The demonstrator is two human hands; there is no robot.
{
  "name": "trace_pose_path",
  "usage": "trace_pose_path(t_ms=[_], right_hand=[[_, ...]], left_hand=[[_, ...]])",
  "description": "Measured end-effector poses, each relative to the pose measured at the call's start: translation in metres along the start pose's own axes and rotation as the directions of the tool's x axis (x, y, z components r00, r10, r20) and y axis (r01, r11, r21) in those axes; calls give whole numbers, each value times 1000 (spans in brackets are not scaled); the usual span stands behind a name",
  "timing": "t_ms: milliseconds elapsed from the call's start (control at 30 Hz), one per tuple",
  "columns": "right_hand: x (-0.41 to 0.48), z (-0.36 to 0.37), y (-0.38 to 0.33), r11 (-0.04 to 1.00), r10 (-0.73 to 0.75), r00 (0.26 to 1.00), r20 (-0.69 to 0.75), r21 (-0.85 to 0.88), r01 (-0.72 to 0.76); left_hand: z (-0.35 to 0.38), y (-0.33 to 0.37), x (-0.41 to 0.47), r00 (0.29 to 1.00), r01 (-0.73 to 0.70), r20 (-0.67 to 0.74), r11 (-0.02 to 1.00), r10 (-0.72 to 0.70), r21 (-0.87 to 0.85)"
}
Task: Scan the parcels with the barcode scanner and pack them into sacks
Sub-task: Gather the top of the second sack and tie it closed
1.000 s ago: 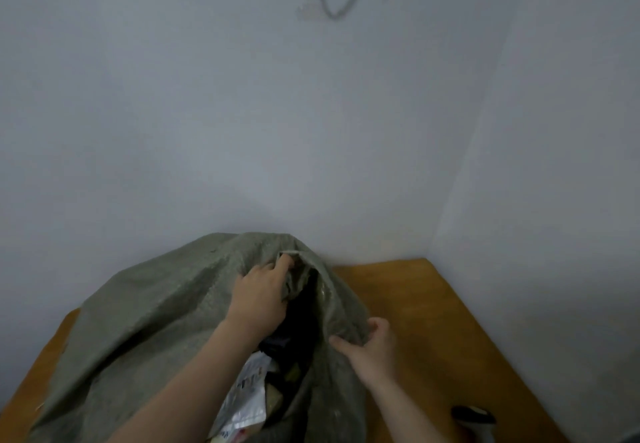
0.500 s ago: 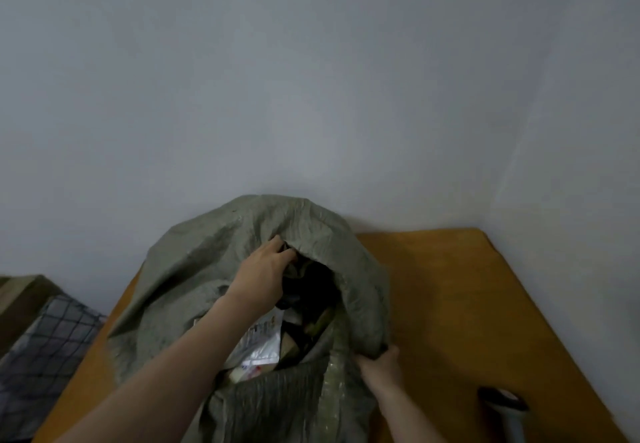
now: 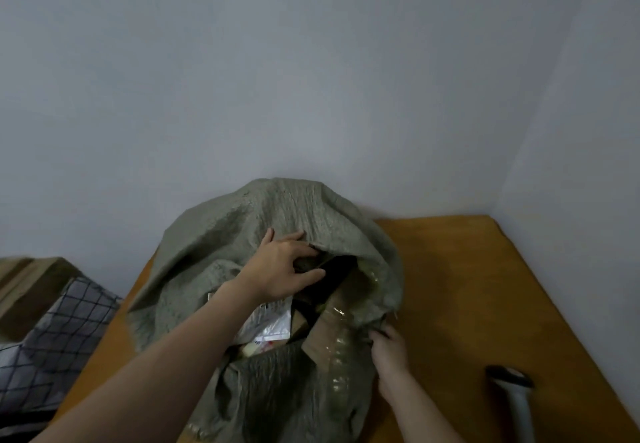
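A grey-green woven sack [image 3: 242, 234] lies on the wooden table [image 3: 467, 286], its mouth facing me. My left hand [image 3: 282, 274] grips the upper edge of the mouth, fingers curled over the fabric and reaching in. At the right edge of the mouth, my right hand [image 3: 389, 347] pinches the sack's rim. Inside the opening I see a white plastic parcel with a label [image 3: 268, 326], a taped brown cardboard parcel [image 3: 332, 335] and something dark [image 3: 336, 276] deeper in. The white barcode scanner [image 3: 512, 394] stands on the table to the right of my right hand, untouched.
White walls close the table in at the back and on the right. Past the table's left edge lies a checked grey cloth [image 3: 59, 338], with cardboard boxes [image 3: 31, 283] behind it. Bare tabletop stretches between the sack and the right wall.
The view has tilted down and left. My right hand slid from the middle of the sack's mouth down to its lower right rim. The mouth stands wider, showing more parcels.
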State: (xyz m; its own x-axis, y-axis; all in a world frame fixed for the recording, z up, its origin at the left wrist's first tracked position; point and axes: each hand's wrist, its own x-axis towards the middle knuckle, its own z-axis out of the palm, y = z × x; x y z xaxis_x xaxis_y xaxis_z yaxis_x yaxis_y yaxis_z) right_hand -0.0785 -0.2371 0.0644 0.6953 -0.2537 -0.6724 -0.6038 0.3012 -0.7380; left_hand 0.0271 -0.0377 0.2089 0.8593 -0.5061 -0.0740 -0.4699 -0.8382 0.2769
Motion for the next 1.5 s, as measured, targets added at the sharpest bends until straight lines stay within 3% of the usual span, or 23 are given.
trace_pose_path(t_ms=[133,200,267,367,433,500,533,567,600,633,667,767,833,967,1067,1167,1233,1333,1400,1500], right_hand=[[-43,36,-73,869,-211,954,212,488,84],[-68,51,-117,799,-301,904,305,598,64],[-89,62,-149,807,-386,833,396,582,97],[-111,79,-169,850,-452,725,519,497,173],[-117,88,-169,875,-463,652,601,428,227],[-122,95,-168,871,-491,676,549,290,397],[-124,96,-169,822,-552,717,427,131,554],[-122,95,-169,714,-663,708,244,-76,696],[-121,92,-170,577,-780,620,89,-281,767],[-120,90,-171,439,-860,509,46,-442,782],[-119,91,-172,331,-888,447,110,-523,785],[-117,113,-174,141,-789,448,421,-586,798],[-116,136,-174,29,-745,386,544,-551,834],[-117,164,-172,45,-773,432,465,-638,768],[-121,175,-178,111,-835,457,307,-719,686],[-126,181,-189,139,-860,451,240,-741,658],[-128,182,-198,67,-869,425,255,-789,610],[-129,180,-208,-131,-835,420,356,-869,476],[-125,176,-218,-186,-763,507,401,-888,421],[-118,165,-233,-26,-614,698,367,-894,448]], left_hand=[[-18,16,-8,999,41,11,987,-40,-158],[-42,24,-14,999,26,-20,954,-33,-299],[-68,24,-19,994,-13,-111,954,-21,-299],[-95,10,-23,940,-51,-339,971,-33,-234],[-102,-4,-26,915,-56,-402,977,-33,-207],[-104,-16,-30,911,-47,-410,973,-52,-228],[-106,-23,-33,906,-49,-419,965,-67,-259],[-110,-29,-37,901,-68,-429,952,-70,-298],[-115,-35,-40,902,-99,-427,937,-58,-336],[-121,-43,-44,912,-140,-410,920,-24,-366],[-128,-48,-48,925,-186,-378,903,28,-387],[-138,-52,-58,946,-287,-275,837,172,-466],[-133,-56,-62,943,-299,-293,779,155,-551],[-103,-77,-81,888,-128,-403,722,-222,-680],[-63,-90,-107,866,292,-264,858,-425,-422],[-17,-109,-124,790,590,-58,782,-611,-200],[5,-135,-130,760,641,21,744,-650,-191],[6,-166,-133,763,629,49,722,-645,-288],[-16,-175,-129,765,615,54,701,-642,-361],[-70,-180,-107,796,518,-37,713,-604,-473]])
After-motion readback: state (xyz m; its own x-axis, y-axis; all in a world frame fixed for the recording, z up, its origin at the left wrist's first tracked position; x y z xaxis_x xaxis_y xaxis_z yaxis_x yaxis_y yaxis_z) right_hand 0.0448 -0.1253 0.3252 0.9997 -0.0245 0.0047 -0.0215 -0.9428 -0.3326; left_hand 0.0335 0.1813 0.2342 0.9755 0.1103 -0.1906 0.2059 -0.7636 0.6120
